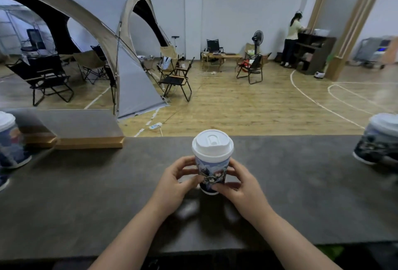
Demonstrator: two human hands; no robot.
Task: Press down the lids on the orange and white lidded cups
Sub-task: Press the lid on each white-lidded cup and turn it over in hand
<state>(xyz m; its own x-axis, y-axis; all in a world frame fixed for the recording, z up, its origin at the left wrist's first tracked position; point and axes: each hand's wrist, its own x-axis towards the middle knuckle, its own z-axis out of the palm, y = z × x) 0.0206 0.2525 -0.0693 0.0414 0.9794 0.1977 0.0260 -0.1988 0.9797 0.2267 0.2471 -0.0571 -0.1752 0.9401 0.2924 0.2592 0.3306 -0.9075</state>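
A paper cup (pixel 212 169) with a blue printed picture and a white lid (pixel 212 143) stands upright on the dark counter (pixel 90 194), in the middle. My left hand (pixel 174 180) holds its lower left side with curled fingers. My right hand (pixel 241 183) holds its lower right side the same way. Both thumbs lie across the front of the cup near its base. The lid sits on top, untouched by either hand. Two similar lidded cups stand apart: one at the left edge (pixel 11 142), one at the right edge (pixel 379 138).
A wooden-based board (pixel 81 127) lies at the counter's back left. Beyond the counter are a wooden floor, a grey tent (pixel 120 39), folding chairs, a fan and a person standing at a shelf far right.
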